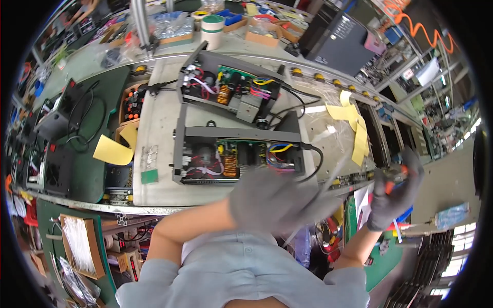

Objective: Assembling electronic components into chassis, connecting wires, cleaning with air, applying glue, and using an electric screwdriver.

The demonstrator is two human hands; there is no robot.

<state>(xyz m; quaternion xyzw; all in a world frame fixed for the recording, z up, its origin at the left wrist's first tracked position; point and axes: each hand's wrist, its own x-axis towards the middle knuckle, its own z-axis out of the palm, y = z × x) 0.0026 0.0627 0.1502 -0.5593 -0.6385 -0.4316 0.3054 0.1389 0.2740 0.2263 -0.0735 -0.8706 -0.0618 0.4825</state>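
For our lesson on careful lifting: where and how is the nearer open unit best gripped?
The nearer unit is probably best gripped by its left end panel and right end panel, pressing inward from both sides. Its top is open, exposing a copper-coloured coil, so reaching in from above looks unwise. A black cable leaves the right end.

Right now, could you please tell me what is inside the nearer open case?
A copper coil, a white cable and yellow wires show; the blurred left hand hides part of its near right side.
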